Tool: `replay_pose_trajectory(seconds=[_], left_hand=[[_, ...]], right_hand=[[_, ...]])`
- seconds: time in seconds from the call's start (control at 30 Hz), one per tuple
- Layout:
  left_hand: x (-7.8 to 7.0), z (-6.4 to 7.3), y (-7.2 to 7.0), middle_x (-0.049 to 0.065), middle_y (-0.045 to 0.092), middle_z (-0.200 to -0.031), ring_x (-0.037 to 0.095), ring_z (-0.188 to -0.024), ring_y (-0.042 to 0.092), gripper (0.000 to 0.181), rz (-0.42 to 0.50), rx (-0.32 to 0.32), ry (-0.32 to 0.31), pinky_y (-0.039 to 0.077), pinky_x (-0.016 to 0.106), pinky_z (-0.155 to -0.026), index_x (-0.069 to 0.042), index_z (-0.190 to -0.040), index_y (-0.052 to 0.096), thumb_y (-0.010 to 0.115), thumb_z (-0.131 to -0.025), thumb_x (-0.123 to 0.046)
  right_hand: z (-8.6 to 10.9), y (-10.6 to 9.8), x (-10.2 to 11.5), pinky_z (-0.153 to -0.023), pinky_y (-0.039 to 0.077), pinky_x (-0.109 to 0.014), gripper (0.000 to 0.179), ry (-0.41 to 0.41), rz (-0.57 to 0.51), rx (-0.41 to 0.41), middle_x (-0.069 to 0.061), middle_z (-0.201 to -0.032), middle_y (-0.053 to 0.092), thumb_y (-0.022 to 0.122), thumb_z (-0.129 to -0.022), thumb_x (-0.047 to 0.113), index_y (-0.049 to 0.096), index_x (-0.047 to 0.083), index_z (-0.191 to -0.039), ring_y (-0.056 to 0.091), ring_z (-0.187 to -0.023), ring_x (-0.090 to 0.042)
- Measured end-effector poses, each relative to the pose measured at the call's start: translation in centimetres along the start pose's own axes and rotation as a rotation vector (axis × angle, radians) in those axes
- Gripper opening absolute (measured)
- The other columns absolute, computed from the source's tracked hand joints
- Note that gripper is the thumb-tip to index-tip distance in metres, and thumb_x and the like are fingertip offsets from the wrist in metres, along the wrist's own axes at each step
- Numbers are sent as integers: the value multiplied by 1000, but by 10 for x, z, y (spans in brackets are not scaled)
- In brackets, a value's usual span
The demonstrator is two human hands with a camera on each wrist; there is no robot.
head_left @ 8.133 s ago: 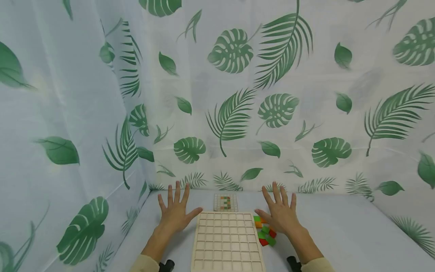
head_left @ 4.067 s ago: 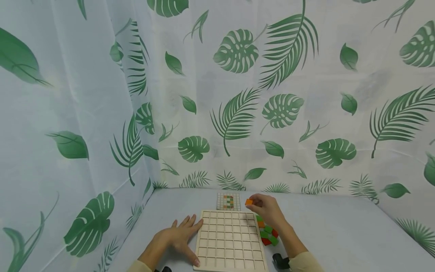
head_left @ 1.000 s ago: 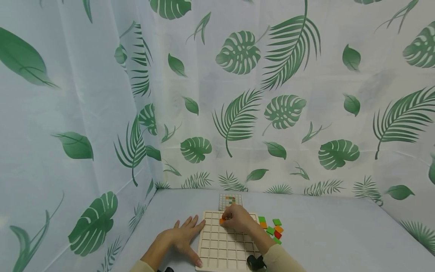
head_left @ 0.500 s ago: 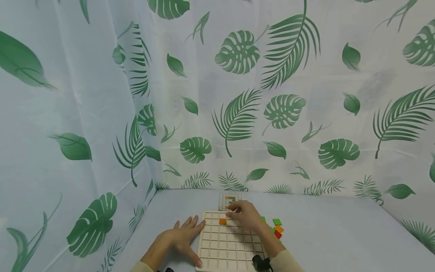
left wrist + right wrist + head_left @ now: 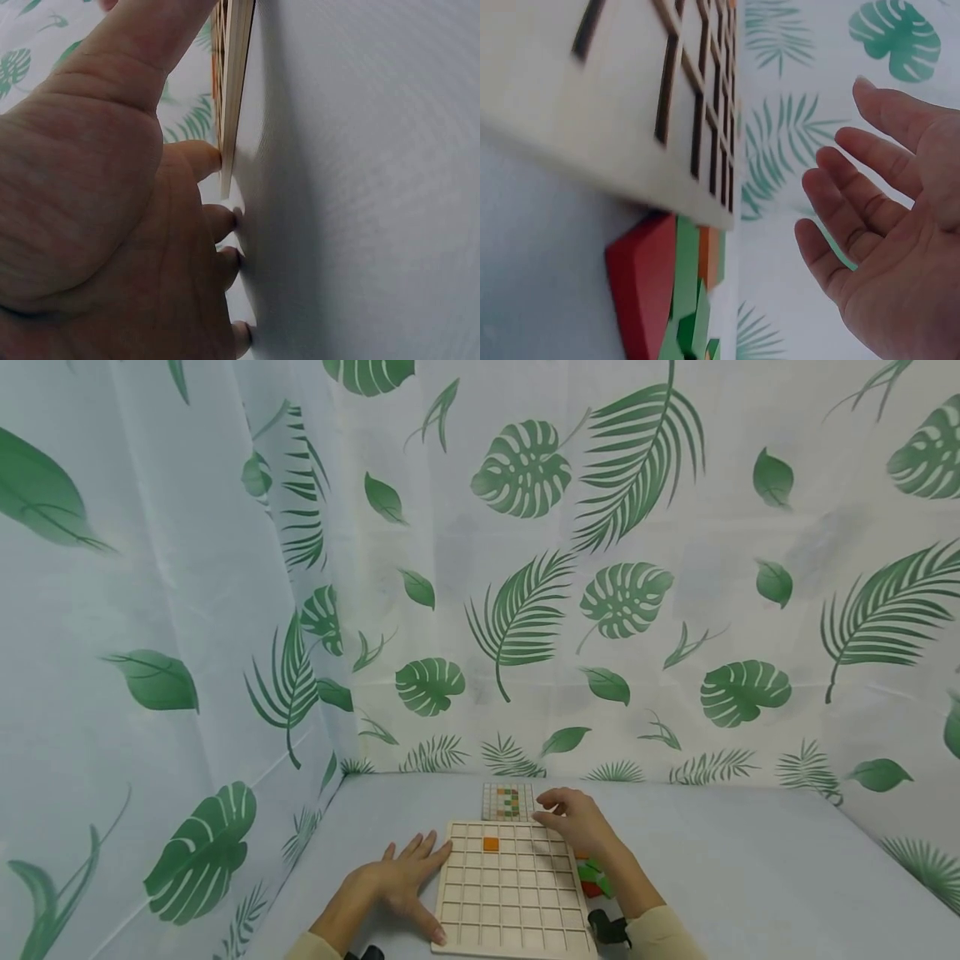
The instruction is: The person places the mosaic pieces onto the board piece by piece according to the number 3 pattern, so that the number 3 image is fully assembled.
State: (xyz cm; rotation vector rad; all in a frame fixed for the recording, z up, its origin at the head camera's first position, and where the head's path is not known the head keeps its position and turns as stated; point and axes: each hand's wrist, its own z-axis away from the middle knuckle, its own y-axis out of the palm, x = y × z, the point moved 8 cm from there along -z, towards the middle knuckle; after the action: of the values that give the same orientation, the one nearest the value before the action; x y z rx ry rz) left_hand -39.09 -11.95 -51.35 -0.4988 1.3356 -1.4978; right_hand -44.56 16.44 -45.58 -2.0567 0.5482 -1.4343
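Note:
A wooden grid board (image 5: 510, 902) lies on the table, one orange square tile (image 5: 491, 844) sitting in a cell near its far edge. My left hand (image 5: 393, 881) is spread along the board's left side, thumb and index finger at the rim. In the left wrist view the other fingertips (image 5: 225, 266) come down to the table beyond the board's corner. My right hand (image 5: 581, 822) hovers past the far right corner of the board, fingers loosely bent. Nothing lies between its fingers in the right wrist view, where the palm (image 5: 900, 292) shows.
A small gridded card (image 5: 507, 802) with a coloured pattern lies just behind the board. Green, red and orange tiles (image 5: 592, 877) are heaped by the board's right edge, partly hidden by my right forearm. A leaf-print curtain (image 5: 555, 610) closes off the back and left.
My right hand brought an orange tile from the right side, set it into the board and let go. It has since drawn back rightward. My left hand moved in to the board's edge.

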Motion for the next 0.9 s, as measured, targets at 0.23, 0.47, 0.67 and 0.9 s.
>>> replay_pose_trajectory(seconds=[0.23, 0.47, 0.67, 0.9], left_hand=[[0, 0, 1, 15, 12, -175, 40, -162, 9, 131, -9, -5, 3, 9, 74, -123, -27, -168, 19, 88, -65, -72], [-3, 2, -3, 15, 12, -175, 40, -162, 10, 130, -12, -8, 2, 10, 74, -123, -26, -168, 19, 88, -66, -70], [0, 1, -2, 16, 12, -175, 41, -162, 10, 131, -9, -9, 8, 11, 75, -122, -26, -168, 20, 88, -65, -72], [-2, 3, -2, 17, 12, -175, 41, -162, 9, 130, -1, -6, 21, 9, 76, -122, -25, -168, 19, 88, -67, -69]], right_hand=[[2, -8, -18, -71, 53, -31, 35, 92, 52, -10, -14, -120, 71, 77, -96, 23, 72, 4, -125, 60, -88, -17], [5, -14, -32, -70, 53, -31, 35, 129, 81, 2, -13, -120, 71, 77, -95, 21, 71, 2, -125, 58, -88, -18], [7, -17, -41, -71, 53, -30, 33, 155, 106, -4, -12, -119, 70, 76, -96, 18, 71, 3, -125, 58, -91, -19], [9, -22, -47, -78, 58, -40, 27, 194, 170, 5, -10, -114, 70, 75, -95, 14, 73, 3, -120, 61, -93, -22]])
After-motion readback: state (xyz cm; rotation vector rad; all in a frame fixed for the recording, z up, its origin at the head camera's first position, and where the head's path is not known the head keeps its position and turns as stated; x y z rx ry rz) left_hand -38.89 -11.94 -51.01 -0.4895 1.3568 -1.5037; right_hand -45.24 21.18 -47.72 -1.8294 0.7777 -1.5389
